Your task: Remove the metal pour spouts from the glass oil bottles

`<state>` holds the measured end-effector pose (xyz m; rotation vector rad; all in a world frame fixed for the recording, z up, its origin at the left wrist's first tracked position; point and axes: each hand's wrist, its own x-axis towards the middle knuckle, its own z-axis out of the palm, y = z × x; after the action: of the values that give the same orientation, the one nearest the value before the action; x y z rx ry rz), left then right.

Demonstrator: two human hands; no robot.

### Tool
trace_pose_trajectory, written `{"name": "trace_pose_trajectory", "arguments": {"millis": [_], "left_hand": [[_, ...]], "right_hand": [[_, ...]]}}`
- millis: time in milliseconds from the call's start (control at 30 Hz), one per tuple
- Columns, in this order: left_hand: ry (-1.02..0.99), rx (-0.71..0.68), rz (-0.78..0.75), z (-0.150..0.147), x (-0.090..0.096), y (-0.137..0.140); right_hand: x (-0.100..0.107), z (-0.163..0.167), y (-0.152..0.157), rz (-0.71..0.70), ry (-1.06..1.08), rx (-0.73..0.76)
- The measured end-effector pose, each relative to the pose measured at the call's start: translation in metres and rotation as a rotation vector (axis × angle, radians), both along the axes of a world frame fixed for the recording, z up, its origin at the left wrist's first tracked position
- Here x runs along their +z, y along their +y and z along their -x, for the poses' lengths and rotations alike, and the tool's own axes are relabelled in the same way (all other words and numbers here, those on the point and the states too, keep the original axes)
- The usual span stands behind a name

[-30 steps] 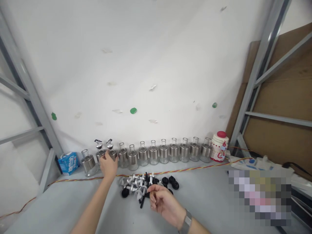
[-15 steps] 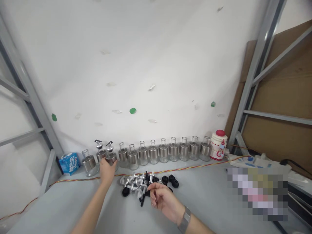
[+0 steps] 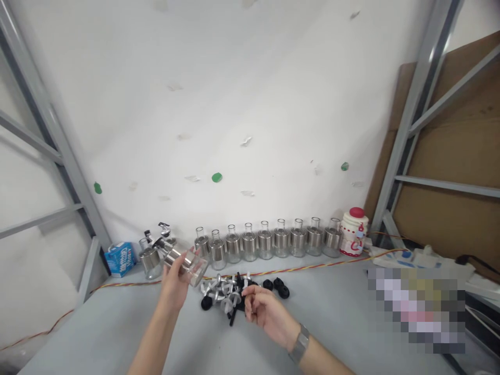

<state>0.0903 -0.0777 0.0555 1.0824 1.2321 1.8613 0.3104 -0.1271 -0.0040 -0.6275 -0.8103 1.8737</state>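
Left hand grips a small glass bottle with a steel band, lifted off the table and tilted, neck and fitted pourer spout pointing to about 10 o'clock, base toward 4 o'clock; fingers wrap the banded body, which looks like the safest hold since the bare glass base is likely slick and breakable, the bottle probably light and stiff. Right hand at 4 o'clock from the bottle, fingers curled loosely, cannot tell if it pinches anything small, hovering just beside the pile of pourer spouts and black stoppers on the grey table. At 12 to 2 o'clock a row of open bottles along the white wall, ending at a white jar with red lid. At 9 o'clock two more bottles and a blue carton. A braided cable runs in front of the row
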Motion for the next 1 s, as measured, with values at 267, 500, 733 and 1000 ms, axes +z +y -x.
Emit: {"name": "trace_pose_trajectory", "arguments": {"millis": [267, 500, 733, 1000], "left_hand": [[1.219, 0.333, -0.39, -0.015, -0.015, -0.025], [1.446, 0.509, -0.794, -0.026, -0.026, -0.036], [1.459, 0.478, -0.937, -0.032, -0.032, -0.041], [1.456, 0.472, -1.032, -0.044, -0.033, -0.047]], "right_hand": [[0.014, -0.002, -0.007, -0.147, -0.095, 0.089], [0.018, -0.002, -0.009, -0.166, -0.199, 0.247], [0.016, -0.005, -0.008, -0.166, -0.381, 0.354], [0.009, -0.003, -0.011, -0.137, -0.476, 0.479]]}}
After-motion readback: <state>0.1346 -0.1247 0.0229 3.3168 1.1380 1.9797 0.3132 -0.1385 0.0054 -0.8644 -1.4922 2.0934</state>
